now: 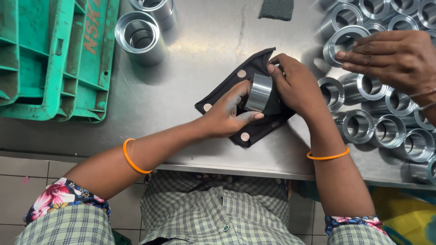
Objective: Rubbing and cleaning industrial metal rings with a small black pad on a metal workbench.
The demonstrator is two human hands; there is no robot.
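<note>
At nine o'clock stands the green crate [54,59], with two steel rings [140,35] beside it at eleven. At centre our left hand [225,115] curls its fingers around the metal sleeve [260,93], which lies on its side over the black cloth [254,129]; our right hand [297,84] closes over its far end. We judge wiping is under way; turning the sleeve calls for a firm grip. At two o'clock another person's hand [395,56] rests on the finished rings [386,129].

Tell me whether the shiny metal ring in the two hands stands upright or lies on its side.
On its side: the shiny metal ring shows its curved outer wall upward, over the black dotted cloth.
</note>
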